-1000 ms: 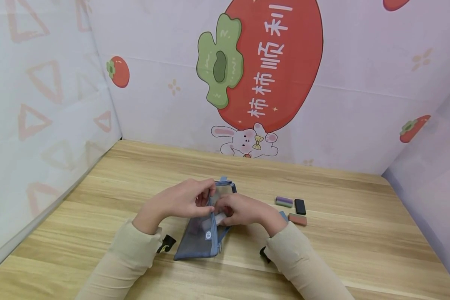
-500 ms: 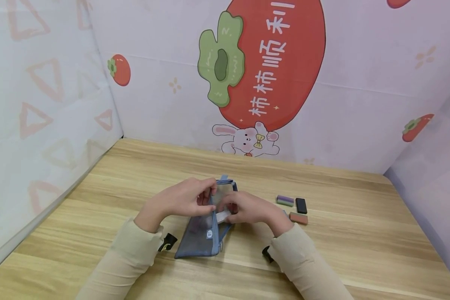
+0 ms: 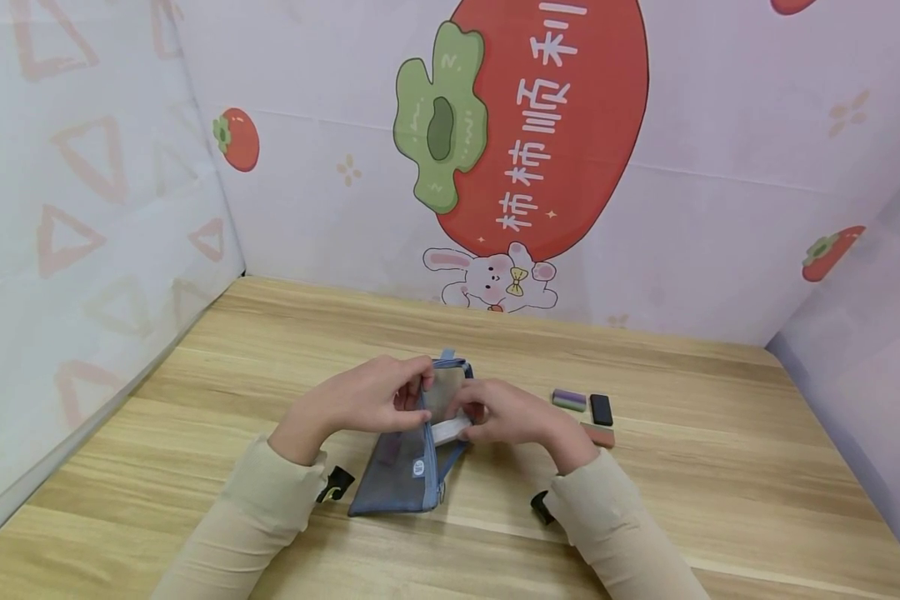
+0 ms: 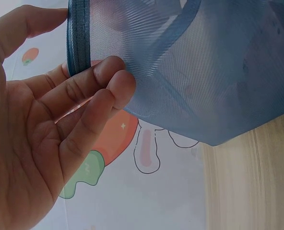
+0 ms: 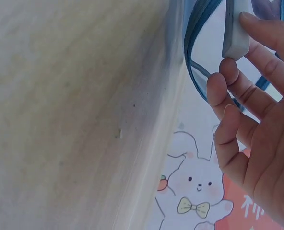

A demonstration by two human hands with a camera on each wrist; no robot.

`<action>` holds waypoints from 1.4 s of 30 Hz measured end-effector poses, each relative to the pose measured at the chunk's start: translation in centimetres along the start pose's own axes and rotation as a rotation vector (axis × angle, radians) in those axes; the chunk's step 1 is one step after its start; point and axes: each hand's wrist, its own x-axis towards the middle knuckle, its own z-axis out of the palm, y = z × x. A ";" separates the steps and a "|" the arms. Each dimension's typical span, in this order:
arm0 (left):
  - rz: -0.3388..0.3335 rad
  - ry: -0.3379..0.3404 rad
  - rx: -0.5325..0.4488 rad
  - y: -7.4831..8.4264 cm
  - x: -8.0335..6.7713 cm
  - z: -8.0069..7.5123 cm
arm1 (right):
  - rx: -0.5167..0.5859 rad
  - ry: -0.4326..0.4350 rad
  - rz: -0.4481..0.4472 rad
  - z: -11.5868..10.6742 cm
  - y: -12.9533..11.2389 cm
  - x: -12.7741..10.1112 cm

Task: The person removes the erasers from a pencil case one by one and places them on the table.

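My left hand [image 3: 375, 396] pinches the zipper edge of a blue mesh pencil pouch [image 3: 397, 487], which stands on the table with its mouth spread. In the left wrist view, the thumb and fingers sit on either side of the zipper tape [image 4: 78, 40]. My right hand [image 3: 513, 417] pinches a white eraser [image 3: 450, 430] at the pouch's mouth. The right wrist view shows the eraser [image 5: 235, 40] between thumb and fingertips, one end toward the palm side and the other inside the zipper loop. Through the mesh shows a faint purple object [image 3: 392, 447].
Right of the pouch lie a purple-and-green eraser [image 3: 569, 400], a black eraser [image 3: 601, 409] and an orange-brown eraser [image 3: 598, 435]. Black wrist-camera straps [image 3: 335, 484] show by the sleeves. Printed cloth walls [image 3: 307, 208] bound the wooden table [image 3: 720, 467] at the back and sides.
My right hand has shifted a little right and outward from the pouch, and more of the white eraser shows at the mouth. The left hand keeps its hold on the zipper edge.
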 end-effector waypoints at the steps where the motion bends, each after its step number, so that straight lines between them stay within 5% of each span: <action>1: -0.001 0.001 0.001 0.0 0.0 0.0 | 0.004 0.006 0.003 -0.1 0.0 -0.1; 42: 0.000 0.002 0.010 0.0 0.0 0.1 | 0.048 0.173 0.100 -2.3 1.6 -4.0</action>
